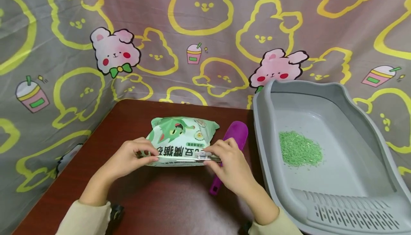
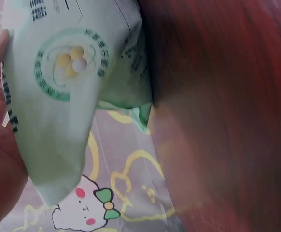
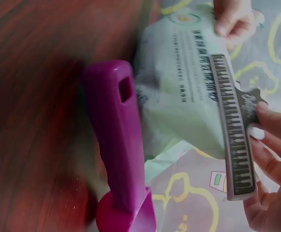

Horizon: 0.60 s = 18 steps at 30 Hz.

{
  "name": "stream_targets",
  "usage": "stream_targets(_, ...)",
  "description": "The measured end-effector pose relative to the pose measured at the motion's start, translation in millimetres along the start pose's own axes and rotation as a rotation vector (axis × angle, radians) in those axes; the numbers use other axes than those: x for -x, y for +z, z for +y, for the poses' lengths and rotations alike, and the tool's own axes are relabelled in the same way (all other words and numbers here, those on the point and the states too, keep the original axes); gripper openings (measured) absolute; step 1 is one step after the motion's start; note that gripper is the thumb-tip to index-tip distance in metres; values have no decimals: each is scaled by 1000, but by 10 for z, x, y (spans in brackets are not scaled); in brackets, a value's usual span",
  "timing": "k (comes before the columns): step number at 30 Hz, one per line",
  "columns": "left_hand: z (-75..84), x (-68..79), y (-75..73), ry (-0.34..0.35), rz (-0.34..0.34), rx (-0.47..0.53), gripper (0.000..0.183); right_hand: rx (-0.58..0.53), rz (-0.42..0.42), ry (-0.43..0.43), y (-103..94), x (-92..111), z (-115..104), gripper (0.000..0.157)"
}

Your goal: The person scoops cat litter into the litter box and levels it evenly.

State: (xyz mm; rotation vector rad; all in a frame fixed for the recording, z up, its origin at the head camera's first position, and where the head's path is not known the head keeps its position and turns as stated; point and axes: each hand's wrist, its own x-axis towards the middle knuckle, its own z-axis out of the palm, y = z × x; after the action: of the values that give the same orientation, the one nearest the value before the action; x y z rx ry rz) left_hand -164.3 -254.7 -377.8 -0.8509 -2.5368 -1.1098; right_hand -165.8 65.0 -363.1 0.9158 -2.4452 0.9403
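A pale green bag of cat litter (image 1: 174, 133) lies on the table with its top edge folded toward me. My left hand (image 1: 135, 153) pinches the left end of that fold between thumb and fingers. At the right end, my right hand (image 1: 231, 163) grips the handle of a bag clip (image 3: 233, 128). Piano keys pattern the clip's long bar, which lies along the bag's folded edge in the right wrist view. In the left wrist view, a corner of the bag (image 2: 58, 140) hangs beside the left palm.
A purple scoop (image 1: 237, 131) lies right of the bag, partly behind the right hand. Further right stands a grey litter box (image 1: 261, 138) with a patch of green litter (image 1: 300, 149) inside. Patterned cloth (image 1: 221, 20) hangs behind and left of the brown table (image 1: 160, 199).
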Motion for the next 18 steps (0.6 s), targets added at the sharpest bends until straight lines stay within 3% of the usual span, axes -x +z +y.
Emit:
stream_targets(5, -38, 13, -35, 0, -9, 1, 24, -20, -16, -11, -17, 3, 5, 28)
stream_targets(13, -41, 13, -20, -36, -12, -16, 6, -46, 38, 12, 79, 3, -30, 24)
stream_targets(18, -22, 13, 5, -27, -10, 22, 12, -65, 63, 14, 129, -4, -37, 23)
